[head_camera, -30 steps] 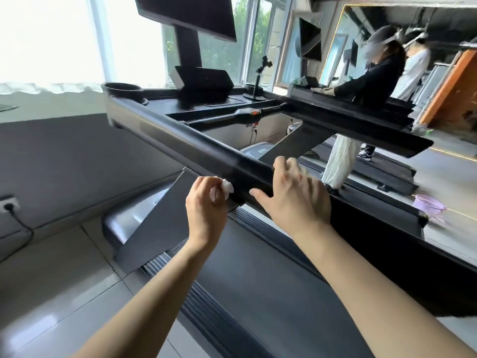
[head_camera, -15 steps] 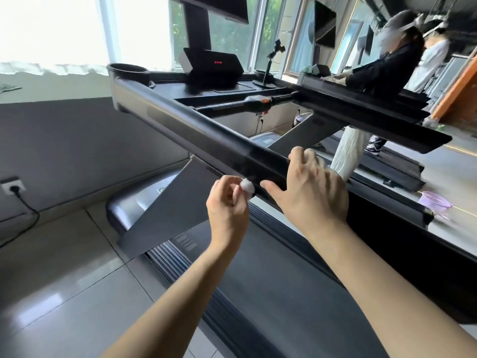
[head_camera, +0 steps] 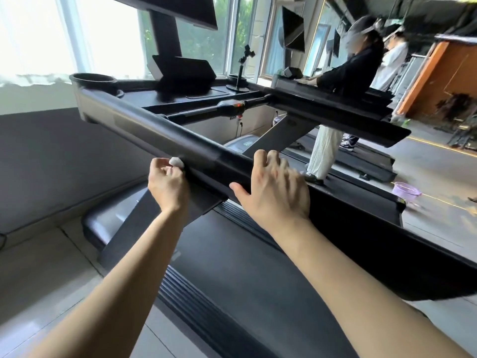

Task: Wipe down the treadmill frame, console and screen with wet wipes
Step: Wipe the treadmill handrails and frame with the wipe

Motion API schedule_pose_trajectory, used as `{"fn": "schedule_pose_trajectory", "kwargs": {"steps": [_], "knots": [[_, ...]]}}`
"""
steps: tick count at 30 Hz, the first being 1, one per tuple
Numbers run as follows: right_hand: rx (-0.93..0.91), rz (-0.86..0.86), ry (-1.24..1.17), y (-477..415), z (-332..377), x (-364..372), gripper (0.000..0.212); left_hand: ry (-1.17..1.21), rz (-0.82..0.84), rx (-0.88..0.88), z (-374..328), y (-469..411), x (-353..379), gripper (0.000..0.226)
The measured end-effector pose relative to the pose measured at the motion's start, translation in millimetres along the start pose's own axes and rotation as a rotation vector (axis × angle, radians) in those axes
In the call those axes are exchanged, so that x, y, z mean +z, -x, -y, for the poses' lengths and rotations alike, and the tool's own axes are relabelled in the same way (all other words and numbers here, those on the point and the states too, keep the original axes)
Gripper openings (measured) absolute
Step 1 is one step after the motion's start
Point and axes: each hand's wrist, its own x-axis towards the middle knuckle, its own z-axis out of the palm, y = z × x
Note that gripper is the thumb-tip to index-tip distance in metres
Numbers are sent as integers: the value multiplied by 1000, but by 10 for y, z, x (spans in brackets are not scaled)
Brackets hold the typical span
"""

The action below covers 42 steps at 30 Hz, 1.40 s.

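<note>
Treadmill handrail (head_camera: 165, 135), left side, runs from near right to the far console (head_camera: 185, 71) and screen (head_camera: 167, 9). Left hand (head_camera: 167, 184) pinches a balled white wipe (head_camera: 176, 161) against the handrail's side face. Just right of it, right hand (head_camera: 273, 192) grips the same handrail, fingers curled over the top, thumb on the side. Belt (head_camera: 232, 254) lies below; purple basin (head_camera: 406, 192) sits on the floor, far right.

The grey tiled floor (head_camera: 38, 267) supports the treadmill (head_camera: 232, 254). A second treadmill (head_camera: 361, 161) stands on the floor to its right. A purple basin (head_camera: 406, 192) rests on the floor near both.
</note>
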Motion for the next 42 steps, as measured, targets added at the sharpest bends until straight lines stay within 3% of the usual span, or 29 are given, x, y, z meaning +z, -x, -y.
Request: {"fn": "schedule_pose_trajectory", "kwargs": {"steps": [6, 12, 16, 21, 25, 29, 35, 39, 42], "knots": [[-17, 25, -24, 4, -6, 12, 60, 13, 227, 116, 6, 663, -35, 11], [-17, 48, 19, -10, 13, 27, 62, -25, 34, -39, -61, -233, -40, 14], [-18, 65, 28, -16, 21, 36, 64, 42, 16, -118, 3, -442, -22, 19], [-12, 63, 33, -18, 31, 26, 62, 59, 75, 3, 17, 216, -2, 13], [-22, 69, 24, -13, 39, 12, 62, 125, 249, 138, 50, 906, -16, 20], [-21, 83, 14, -3, 24, -1, 61, 106, 335, 194, 42, 854, -68, 16], [-4, 89, -1, 13, 21, -29, 56, 59, 119, -44, -26, -145, -125, 15], [44, 100, -13, 33, 25, -81, 57, 87, 186, -180, -79, -335, -204, 8], [123, 81, -167, -5, 36, -85, 48, 29, 396, -150, -119, -69, -323, 6]]}}
